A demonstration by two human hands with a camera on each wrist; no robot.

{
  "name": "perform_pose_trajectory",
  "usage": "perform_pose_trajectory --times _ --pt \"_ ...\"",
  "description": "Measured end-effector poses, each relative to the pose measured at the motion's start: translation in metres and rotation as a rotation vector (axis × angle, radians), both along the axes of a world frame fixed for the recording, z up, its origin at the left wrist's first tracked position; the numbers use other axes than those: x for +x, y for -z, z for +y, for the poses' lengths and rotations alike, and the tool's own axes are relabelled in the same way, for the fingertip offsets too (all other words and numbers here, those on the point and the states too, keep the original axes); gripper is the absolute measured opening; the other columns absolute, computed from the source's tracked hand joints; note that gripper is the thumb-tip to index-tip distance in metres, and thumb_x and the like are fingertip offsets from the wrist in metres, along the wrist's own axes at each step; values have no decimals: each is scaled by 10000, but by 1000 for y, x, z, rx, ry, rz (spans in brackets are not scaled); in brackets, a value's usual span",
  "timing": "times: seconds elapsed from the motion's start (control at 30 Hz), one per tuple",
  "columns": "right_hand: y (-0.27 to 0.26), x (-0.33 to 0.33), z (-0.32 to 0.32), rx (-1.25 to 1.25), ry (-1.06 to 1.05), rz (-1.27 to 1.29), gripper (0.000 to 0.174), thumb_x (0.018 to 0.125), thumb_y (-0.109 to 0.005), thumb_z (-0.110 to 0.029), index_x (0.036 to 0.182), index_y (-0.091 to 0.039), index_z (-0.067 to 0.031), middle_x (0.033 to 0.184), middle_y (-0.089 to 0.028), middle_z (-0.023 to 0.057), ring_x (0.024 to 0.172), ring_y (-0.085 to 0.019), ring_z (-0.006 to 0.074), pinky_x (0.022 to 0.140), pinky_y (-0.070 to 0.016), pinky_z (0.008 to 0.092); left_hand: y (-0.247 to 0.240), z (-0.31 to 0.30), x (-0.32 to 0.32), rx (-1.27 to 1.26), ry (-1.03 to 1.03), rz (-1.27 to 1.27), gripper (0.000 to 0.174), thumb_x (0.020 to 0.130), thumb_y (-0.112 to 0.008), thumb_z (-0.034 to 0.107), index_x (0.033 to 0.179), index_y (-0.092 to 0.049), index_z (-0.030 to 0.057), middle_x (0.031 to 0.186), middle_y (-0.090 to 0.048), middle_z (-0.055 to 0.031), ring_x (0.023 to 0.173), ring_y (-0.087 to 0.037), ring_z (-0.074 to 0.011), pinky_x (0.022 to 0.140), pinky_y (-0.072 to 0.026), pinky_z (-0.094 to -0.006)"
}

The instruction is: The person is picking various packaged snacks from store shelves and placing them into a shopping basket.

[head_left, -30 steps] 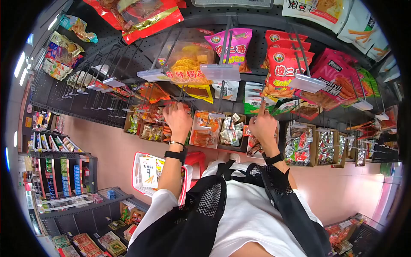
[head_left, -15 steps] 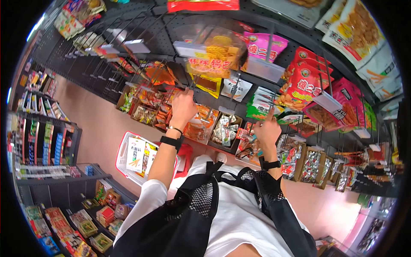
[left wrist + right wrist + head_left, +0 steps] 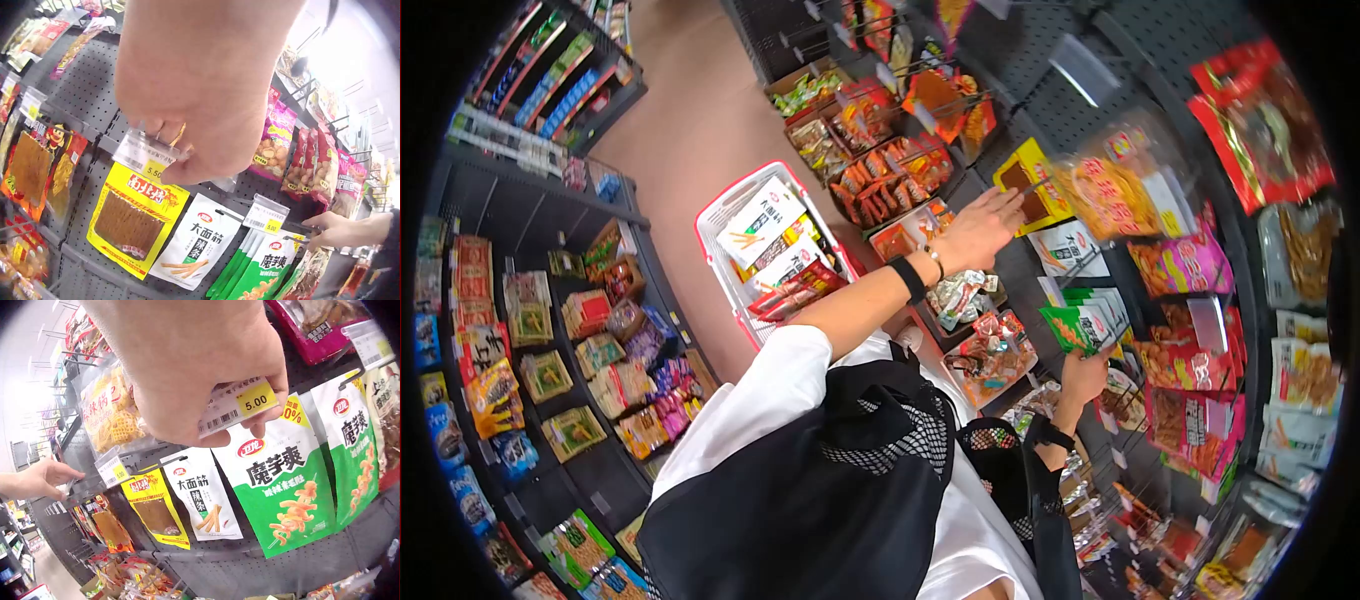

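Note:
My right hand (image 3: 206, 369) grips the top of a green-and-white snack packet (image 3: 281, 494), its upper edge hidden behind curled fingers and a price tag (image 3: 244, 403). More packets of this kind hang behind it. In the head view, my left hand (image 3: 980, 230) is palm down beside a yellow snack packet (image 3: 1040, 185), fingers loosely extended. From the left wrist, a price tag (image 3: 147, 159) overlaps its fingertips, above that yellow packet. A white snack packet (image 3: 195, 244) hangs between the yellow and green ones.
A white-and-red shopping basket (image 3: 712, 225) stands on the floor with several packets in it. Open boxes of small snacks line the low shelf, such as a box of orange-red packs (image 3: 890, 180). Hooks stick out of the black pegboard (image 3: 1145, 45). Another stocked shelf (image 3: 590, 470) stands behind the person.
The head view has swung round, so the basket and shelf appear turned. My left hand's fingers have loosened and spread. My right hand has come onto the green-and-white packet.

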State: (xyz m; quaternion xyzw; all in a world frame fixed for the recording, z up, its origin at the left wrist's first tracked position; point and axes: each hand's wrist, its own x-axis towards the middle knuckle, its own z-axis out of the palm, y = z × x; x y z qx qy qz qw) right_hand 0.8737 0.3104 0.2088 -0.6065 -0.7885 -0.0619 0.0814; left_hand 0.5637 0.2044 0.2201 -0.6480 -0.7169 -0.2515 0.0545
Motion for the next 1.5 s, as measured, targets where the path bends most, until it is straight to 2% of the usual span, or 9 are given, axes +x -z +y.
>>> perform_pose_trajectory --times 0.13,0.57,0.8,0.93,1.17,1.37,1.43,1.47,1.5 --pt "5 5 2 27 17 -71 714 736 -558 -216 1358 -335 53 1015 -610 296 844 -626 427 747 -498 498 20 -53 1 72 -42 -175 668 632 -624 46 1280 -469 1 1397 -398 -211 1340 -336 -337 1109 -275 -441" --pt "10 -16 -1 103 283 -11 718 689 -542 -254 1373 -407 -85 965 -642 276 869 -635 426 754 -501 538 242 -385 -94 -702 -745 -728 360 780 -556 283 987 -601 -8 1013 -617 -258 978 -586 -402 845 -465 -480" --pt "9 -33 20 187 307 -2 578 726 -570 -225 1268 -490 -43 842 -664 233 761 -650 408 700 -525 494 261 -332 -81 -592 -775 -735 306 793 -539 146 1093 -590 111 994 -636 -251 936 -606 -433 801 -489 -501" --pt "26 -40 14 31 341 101 627 712 -575 -203 1313 -463 -67 913 -657 226 844 -631 400 740 -507 496 239 -338 -93 -553 -806 -763 392 746 -697 475 1032 -711 207 970 -663 -196 901 -623 -390 793 -506 -456" --pt "39 -36 14 138 268 73 668 700 -584 -205 1346 -459 -91 843 -655 222 769 -635 399 686 -502 499 303 -365 -89 -598 -826 -678 379 737 -617 300 992 -669 25 959 -642 -277 941 -616 -417 854 -483 -469" --pt "29 -35 16 143 249 76 696 665 -585 -189 1342 -457 -89 840 -651 219 767 -624 411 703 -493 509 222 -344 -72 -871 -875 -842 469 748 -592 196 1215 -587 150 1238 -561 -201 1021 -596 -385 893 -481 -452" --pt "22 -38 -5 68 312 116 679 678 -589 -214 1333 -464 -88 932 -656 236 835 -628 420 719 -489 516 260 -375 -74 -781 -285 -310 468 898 -426 275 1344 -439 417 1357 -505 8 992 -621 -288 874 -507 -444" --pt "29 -41 -8 59 271 51 544 714 -599 -261 1216 -545 -61 961 -648 254 890 -625 427 778 -487 515 281 -407 -55 -757 -315 -376 463 896 -431 301 1339 -440 435 1330 -528 9 1065 -579 -288 888 -494 -447" --pt "29 -20 16 142 293 20 583 720 -601 -280 1252 -517 -56 982 -645 255 890 -626 427 784 -487 516 264 -362 -79 -765 -279 -332 439 879 -454 269 1315 -506 262 1268 -566 -74 1105 -535 -362 914 -465 -463"
